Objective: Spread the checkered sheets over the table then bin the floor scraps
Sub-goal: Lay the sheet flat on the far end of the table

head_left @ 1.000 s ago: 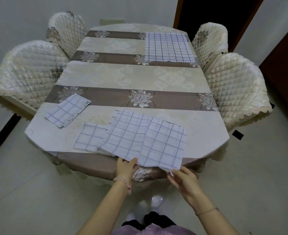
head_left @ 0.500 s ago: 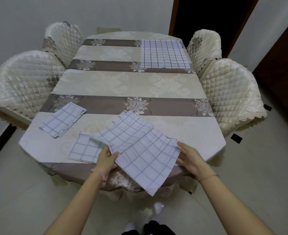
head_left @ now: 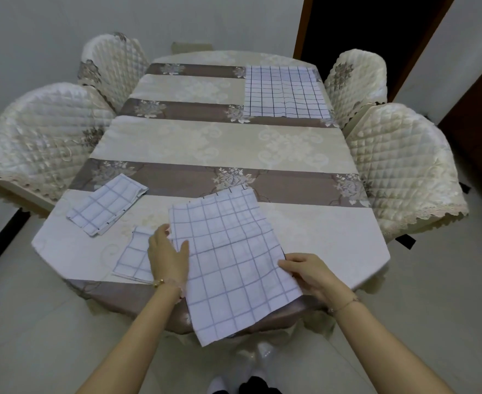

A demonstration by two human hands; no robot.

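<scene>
Sheet (head_left: 234, 260), thin checkered rectangle: left hand (head_left: 168, 258), right hand (head_left: 309, 275) fingers (head_left: 289, 264) pinch edges.

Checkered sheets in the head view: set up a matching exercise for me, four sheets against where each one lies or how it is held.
Things:
1. fine-checked sheet
2. folded sheet
3. small sheet
4. large sheet

Places or states:
A. held by the left hand and right hand, overhanging the near edge of the table
B. spread flat at the far right
C. partly hidden behind the left hand
D. lying untouched at the near left

Pairs: 1-B, 2-D, 3-C, 4-A
</scene>
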